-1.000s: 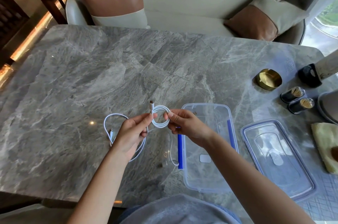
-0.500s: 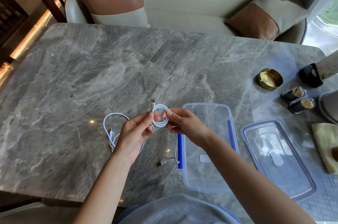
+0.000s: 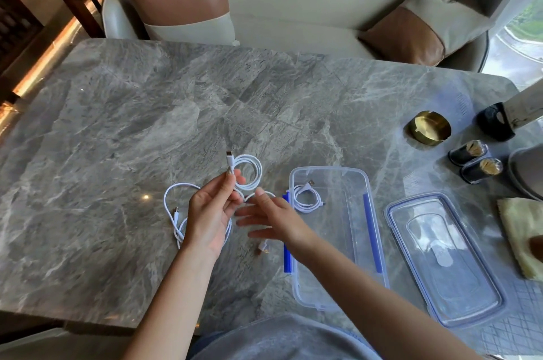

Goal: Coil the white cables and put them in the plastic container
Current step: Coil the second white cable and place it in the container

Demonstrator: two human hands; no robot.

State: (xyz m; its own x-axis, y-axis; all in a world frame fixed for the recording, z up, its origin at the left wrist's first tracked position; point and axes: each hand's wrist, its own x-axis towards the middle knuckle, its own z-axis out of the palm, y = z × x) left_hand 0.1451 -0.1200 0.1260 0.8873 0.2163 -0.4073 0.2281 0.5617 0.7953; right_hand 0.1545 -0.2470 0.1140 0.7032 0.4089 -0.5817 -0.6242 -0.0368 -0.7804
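My left hand [image 3: 211, 212] pinches a half-wound white cable coil [image 3: 248, 171] by its plug end, just above the table. The cable's free tail runs under my right hand [image 3: 273, 218] to a plug [image 3: 262, 246] lying on the table. My right hand has its fingers spread beside the coil, thumb near the strand. A second white cable [image 3: 307, 198] lies coiled in the far end of the clear plastic container [image 3: 365, 183]. A third loose white cable [image 3: 176, 212] sprawls on the table, partly under my left hand.
The container's lid [image 3: 443, 259] lies to its right. Past it are a yellow cloth [image 3: 520, 230], a brass dish [image 3: 429, 127] and two small dark jars [image 3: 476, 160]. The grey marble table [image 3: 147, 112] stretches left and far; a sofa sits behind.
My right hand has let go of the coil, spread its fingers and moved down. The coil has gained a loop and the tail plug has drawn closer. The cable in the container has come into view.
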